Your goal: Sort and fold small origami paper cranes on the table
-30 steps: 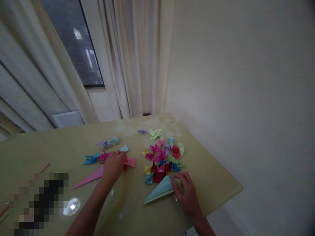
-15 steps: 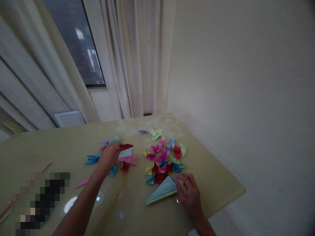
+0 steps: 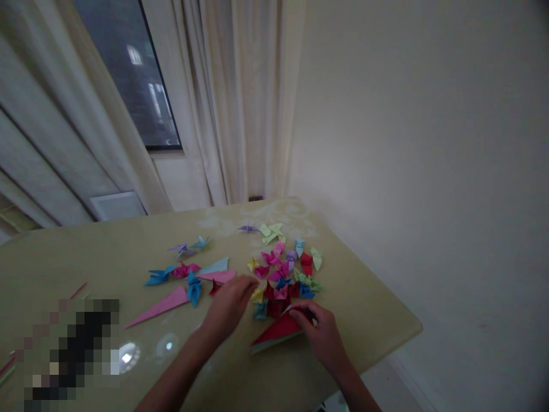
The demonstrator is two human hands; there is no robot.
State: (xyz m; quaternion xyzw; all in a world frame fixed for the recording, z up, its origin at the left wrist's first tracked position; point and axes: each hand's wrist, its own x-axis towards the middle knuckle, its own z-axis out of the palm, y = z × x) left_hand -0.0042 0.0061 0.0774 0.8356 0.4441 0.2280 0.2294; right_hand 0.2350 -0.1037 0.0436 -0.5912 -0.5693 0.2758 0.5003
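My right hand (image 3: pixel 322 335) pinches the wide end of a red folded paper triangle (image 3: pixel 278 331). The triangle lies flat on the yellowish table (image 3: pixel 369 320), with a light-blue edge showing beneath it. My left hand (image 3: pixel 229 303) hovers just left of the triangle, beside the pile of small coloured origami pieces (image 3: pixel 285 274). Its fingers are loosely bent and hold nothing that I can see. Pink and light-blue folded triangles (image 3: pixel 218 272) lie left of the pile.
A long pink paper triangle (image 3: pixel 160 306) and blue origami figures (image 3: pixel 159 276) lie on the left. Green and purple figures (image 3: pixel 270 232) sit further back. A pixelated patch (image 3: pixel 71 349) covers the near left. Curtains, a window and a wall corner stand behind the table.
My left hand carried a red folded paper from the left cluster to the right and laid it over the light-blue triangle. My right hand now pinches the red paper instead of the blue one.
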